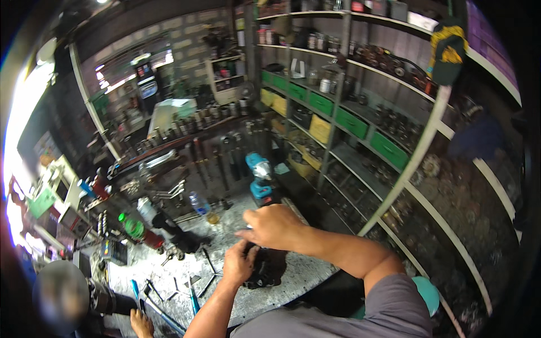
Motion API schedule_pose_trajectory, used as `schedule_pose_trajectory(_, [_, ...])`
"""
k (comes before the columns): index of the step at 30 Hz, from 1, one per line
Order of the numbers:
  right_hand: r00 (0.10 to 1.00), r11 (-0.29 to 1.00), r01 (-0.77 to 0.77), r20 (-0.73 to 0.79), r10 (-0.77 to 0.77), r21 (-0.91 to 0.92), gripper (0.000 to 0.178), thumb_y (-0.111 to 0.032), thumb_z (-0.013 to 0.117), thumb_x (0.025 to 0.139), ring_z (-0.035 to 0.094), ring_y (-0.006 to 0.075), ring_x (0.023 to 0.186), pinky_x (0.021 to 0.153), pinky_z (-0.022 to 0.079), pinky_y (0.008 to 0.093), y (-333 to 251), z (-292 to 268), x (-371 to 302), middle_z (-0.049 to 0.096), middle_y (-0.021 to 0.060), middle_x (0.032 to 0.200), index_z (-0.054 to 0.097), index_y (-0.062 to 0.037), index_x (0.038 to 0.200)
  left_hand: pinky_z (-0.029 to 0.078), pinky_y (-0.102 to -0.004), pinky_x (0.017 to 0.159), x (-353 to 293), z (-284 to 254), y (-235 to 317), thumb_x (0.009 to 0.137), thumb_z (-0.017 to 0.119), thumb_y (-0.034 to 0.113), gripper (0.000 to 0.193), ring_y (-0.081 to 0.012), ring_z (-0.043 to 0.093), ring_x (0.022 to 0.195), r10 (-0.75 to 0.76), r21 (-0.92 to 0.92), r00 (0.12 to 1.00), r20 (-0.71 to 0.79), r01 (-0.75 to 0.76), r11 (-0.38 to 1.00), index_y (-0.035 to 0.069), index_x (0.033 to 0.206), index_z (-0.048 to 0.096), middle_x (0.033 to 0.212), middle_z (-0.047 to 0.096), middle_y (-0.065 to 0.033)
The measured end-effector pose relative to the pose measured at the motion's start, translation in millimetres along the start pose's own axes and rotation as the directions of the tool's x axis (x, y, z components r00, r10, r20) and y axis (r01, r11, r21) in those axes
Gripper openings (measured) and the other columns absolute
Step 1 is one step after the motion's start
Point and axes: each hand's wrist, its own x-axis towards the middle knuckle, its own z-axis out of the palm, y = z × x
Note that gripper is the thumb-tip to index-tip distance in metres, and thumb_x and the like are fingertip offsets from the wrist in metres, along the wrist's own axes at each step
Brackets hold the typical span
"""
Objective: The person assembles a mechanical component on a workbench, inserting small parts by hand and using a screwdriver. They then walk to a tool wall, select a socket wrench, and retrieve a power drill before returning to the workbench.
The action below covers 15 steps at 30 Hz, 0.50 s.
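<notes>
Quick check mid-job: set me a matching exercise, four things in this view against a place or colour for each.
1. Dark part
2. Cordless power tool
3. Cap
4. Drawers

A. hanging at upper right
B. green, in a row
C. next to the left hand
D. standing on the bench

Pairs: 1-C, 2-D, 3-A, 4-B

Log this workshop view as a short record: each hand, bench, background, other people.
Left hand: at the left side of a dark mechanical part
Right hand: fingers curled, just above the left; anything gripped is too hidden to tell
Bench: worn and stained, carrying a blue power tool, a green-capped bottle and a blue-handled tool
Background: shelves with green drawers; a cap hangs on a post
Other people: a co-worker's hand at lower left
</notes>
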Motion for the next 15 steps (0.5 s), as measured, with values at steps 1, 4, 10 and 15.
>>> schedule_pose_trajectory(1, [0.999,0.999,0.032,-0.013,-0.032,0.025,0.036,-0.031,0.087,0.096,0.078,0.0458,0.095,0.079,0.063,0.0505,1,2,0,0.073,0.022,0.094,0.07,-0.0019,0.108,0.058,-0.0533,0.083,1,1,-1,0.101,0.077,0.014,0.02,-0.0496,0.075,0.094,0.024,0.023,1.0,-0.013,-0.024,0.999,0.003,0.117,0.075,0.101,0.077,-0.0278])
schedule_pose_trajectory(4, [0.944,0.949,0.269,-0.241,-0.225,0.165,0.041,-0.037,0.085,0.097,0.078,0.0483,0.088,0.077,0.063,0.0536,5,4,-6,0.075,0.0247,0.092,0.069,0.0005,0.104,0.057,-0.0548,0.081,1,2,-2,0.102,0.074,0.013,0.017,-0.0517,0.074,0.094,0.106,0.075,0.994,-0.029,-0.104,0.992,0.003,0.116,0.075,0.099,0.076,-0.0281])
schedule_pose_trajectory(10, [0.999,0.998,0.032,-0.03,-0.03,0.058,0.045,-0.038,0.084,0.096,0.079,0.0476,0.092,0.081,0.063,0.0554,1,-10,-14,0.078,0.027,0.093,0.072,0.0047,0.103,0.057,-0.0531,0.08,0,1,3,0.101,0.073,0.008,0.015,-0.0516,0.075,0.091,0.129,-0.017,0.992,-0.01,-0.129,0.991,-0.001,0.112,0.073,0.096,0.075,-0.0289])
schedule_pose_trajectory(15, [0.926,0.895,0.376,-0.058,-0.373,0.241,0.049,-0.012,0.079,0.096,0.073,0.0438,0.102,0.088,0.061,0.0486,10,-8,-9,0.067,0.0192,0.108,0.064,-0.0053,0.142,0.058,-0.0557,0.084,0,-2,5,0.101,0.075,0.017,0.019,-0.0526,0.074,0.096,0.072,0.217,0.997,0.023,-0.075,0.973,0.001,0.113,0.074,0.099,0.076,-0.0289])
